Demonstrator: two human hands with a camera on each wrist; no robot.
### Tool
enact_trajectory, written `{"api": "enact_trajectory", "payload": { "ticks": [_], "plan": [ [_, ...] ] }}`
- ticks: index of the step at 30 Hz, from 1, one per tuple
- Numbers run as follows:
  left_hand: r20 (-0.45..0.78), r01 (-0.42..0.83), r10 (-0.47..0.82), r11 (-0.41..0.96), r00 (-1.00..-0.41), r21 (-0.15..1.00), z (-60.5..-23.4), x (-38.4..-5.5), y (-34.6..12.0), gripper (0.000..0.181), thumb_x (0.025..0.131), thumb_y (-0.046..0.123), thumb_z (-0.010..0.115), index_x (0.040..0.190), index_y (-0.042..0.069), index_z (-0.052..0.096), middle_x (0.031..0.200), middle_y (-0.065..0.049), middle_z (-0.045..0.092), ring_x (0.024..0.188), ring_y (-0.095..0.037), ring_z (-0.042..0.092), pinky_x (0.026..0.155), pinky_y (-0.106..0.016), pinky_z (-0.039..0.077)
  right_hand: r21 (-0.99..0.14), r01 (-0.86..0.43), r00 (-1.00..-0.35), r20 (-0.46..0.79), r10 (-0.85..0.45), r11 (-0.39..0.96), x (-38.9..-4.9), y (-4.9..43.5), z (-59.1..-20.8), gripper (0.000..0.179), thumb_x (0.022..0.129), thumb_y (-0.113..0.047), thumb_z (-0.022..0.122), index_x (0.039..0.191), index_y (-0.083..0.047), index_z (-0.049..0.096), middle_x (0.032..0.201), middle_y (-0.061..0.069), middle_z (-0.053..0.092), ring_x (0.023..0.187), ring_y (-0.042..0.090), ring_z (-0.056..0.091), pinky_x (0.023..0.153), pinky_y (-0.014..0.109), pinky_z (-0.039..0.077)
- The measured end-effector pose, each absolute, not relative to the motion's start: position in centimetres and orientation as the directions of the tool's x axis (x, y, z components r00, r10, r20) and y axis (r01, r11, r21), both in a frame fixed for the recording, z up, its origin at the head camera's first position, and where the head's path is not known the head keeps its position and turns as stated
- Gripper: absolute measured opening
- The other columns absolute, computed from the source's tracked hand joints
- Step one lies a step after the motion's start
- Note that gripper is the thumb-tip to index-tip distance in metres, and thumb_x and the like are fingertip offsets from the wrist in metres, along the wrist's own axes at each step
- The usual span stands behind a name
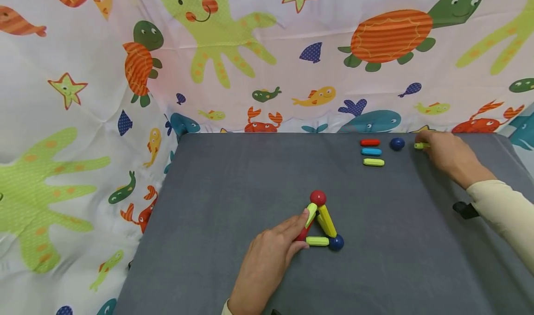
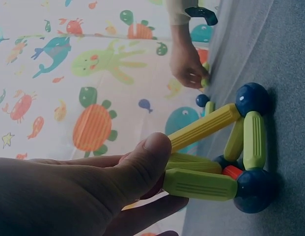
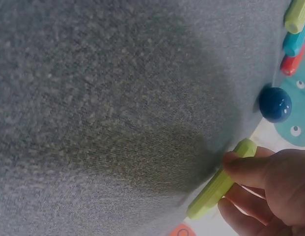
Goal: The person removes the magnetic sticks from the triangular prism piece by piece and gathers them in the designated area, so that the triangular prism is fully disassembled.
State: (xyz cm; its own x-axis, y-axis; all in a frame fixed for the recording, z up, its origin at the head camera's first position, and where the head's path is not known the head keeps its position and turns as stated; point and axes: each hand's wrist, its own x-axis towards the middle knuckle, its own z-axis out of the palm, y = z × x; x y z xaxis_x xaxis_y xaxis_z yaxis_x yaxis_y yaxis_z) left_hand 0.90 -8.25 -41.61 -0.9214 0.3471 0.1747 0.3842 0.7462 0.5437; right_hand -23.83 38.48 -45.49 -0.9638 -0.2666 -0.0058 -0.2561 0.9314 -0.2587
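My left hand (image 1: 267, 255) pinches a corner of a small frame built of magnetic sticks and balls, standing on the grey table. It has a red ball (image 1: 318, 198) on top, a blue ball (image 1: 335, 242) at its right corner, a yellow stick (image 1: 327, 221) and a light green stick (image 1: 318, 241). From the left wrist, the thumb and fingers hide one corner, while green sticks (image 2: 201, 185) run to blue balls (image 2: 253, 99). At the table's back right, my right hand (image 1: 452, 155) pinches a single light green stick (image 3: 221, 184) between thumb and fingers.
Left of the right hand lies a loose blue ball (image 1: 397, 144). Beyond it are a red stick (image 1: 370, 142), a light blue stick (image 1: 371, 152) and a yellow-green stick (image 1: 373, 162) in a column. A curtain with sea animals (image 1: 267, 41) hangs behind the grey table (image 1: 225, 180).
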Motion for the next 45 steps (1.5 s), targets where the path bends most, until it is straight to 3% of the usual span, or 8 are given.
{"api": "enact_trajectory", "payload": {
  "ticks": [6,19,26,34,40,45],
  "plan": [
    [0.172,0.382,0.347,0.743,-0.922,0.55,-41.6,0.9,-8.2,0.068,0.093,0.033,0.077,0.156,0.03,0.055,0.143,0.008,0.067,0.114,-0.013,0.073,0.083,-0.028,0.062,-0.285,-0.244,-0.964,-0.037,-0.265,0.927,-24.1,38.8,-45.8,0.028,0.099,0.005,0.064,0.127,0.003,0.069,0.121,0.032,0.069,0.101,0.049,0.066,0.087,0.071,0.052],
    [0.145,0.364,0.345,0.742,-0.927,0.562,-41.4,1.0,-7.9,0.067,0.092,0.033,0.079,0.155,0.029,0.056,0.144,0.009,0.066,0.114,-0.011,0.073,0.085,-0.028,0.062,-0.295,-0.287,-0.955,0.013,-0.297,0.911,-24.2,39.2,-46.4,0.028,0.097,0.006,0.067,0.125,0.004,0.07,0.115,0.03,0.07,0.099,0.048,0.066,0.088,0.07,0.051],
    [0.146,0.37,0.352,0.74,-0.925,0.562,-41.3,0.9,-7.9,0.067,0.092,0.033,0.079,0.155,0.028,0.056,0.144,0.009,0.067,0.113,-0.01,0.073,0.086,-0.029,0.062,-0.283,-0.31,-0.95,0.068,-0.304,0.907,-24.1,39.5,-46.5,0.028,0.096,0.007,0.067,0.123,0.005,0.069,0.111,0.03,0.07,0.09,0.044,0.066,0.08,0.068,0.051],
    [0.149,0.383,0.366,0.73,-0.919,0.566,-41.2,0.8,-7.9,0.065,0.094,0.033,0.076,0.156,0.028,0.056,0.144,0.009,0.066,0.111,-0.009,0.073,0.084,-0.027,0.061,-0.32,-0.297,-0.955,0.103,-0.278,0.9,-21.6,36.8,-43.9,0.039,0.098,-0.003,0.073,0.135,-0.001,0.064,0.131,0.03,0.064,0.096,0.041,0.064,0.082,0.067,0.054],
    [0.164,0.401,0.378,0.721,-0.911,0.565,-41.3,0.5,-8.1,0.067,0.093,0.029,0.08,0.155,0.027,0.057,0.142,0.008,0.067,0.113,-0.009,0.073,0.085,-0.028,0.061,-0.337,-0.524,-0.85,0.266,-0.455,0.782,-16.6,28.8,-41.1,0.043,0.092,-0.005,0.081,0.133,-0.01,0.068,0.126,0.01,0.072,0.108,0.027,0.069,0.088,0.055,0.059],
    [0.158,0.398,0.379,0.723,-0.912,0.565,-41.4,0.2,-8.2,0.067,0.092,0.028,0.081,0.155,0.029,0.056,0.142,0.009,0.068,0.115,-0.01,0.072,0.086,-0.031,0.062,-0.369,-0.716,-0.689,0.238,-0.685,0.592,-13.0,22.8,-40.6,0.064,0.089,-0.005,0.085,0.145,-0.023,0.061,0.143,-0.003,0.065,0.126,0.018,0.066,0.094,0.042,0.061]
  ]
}}
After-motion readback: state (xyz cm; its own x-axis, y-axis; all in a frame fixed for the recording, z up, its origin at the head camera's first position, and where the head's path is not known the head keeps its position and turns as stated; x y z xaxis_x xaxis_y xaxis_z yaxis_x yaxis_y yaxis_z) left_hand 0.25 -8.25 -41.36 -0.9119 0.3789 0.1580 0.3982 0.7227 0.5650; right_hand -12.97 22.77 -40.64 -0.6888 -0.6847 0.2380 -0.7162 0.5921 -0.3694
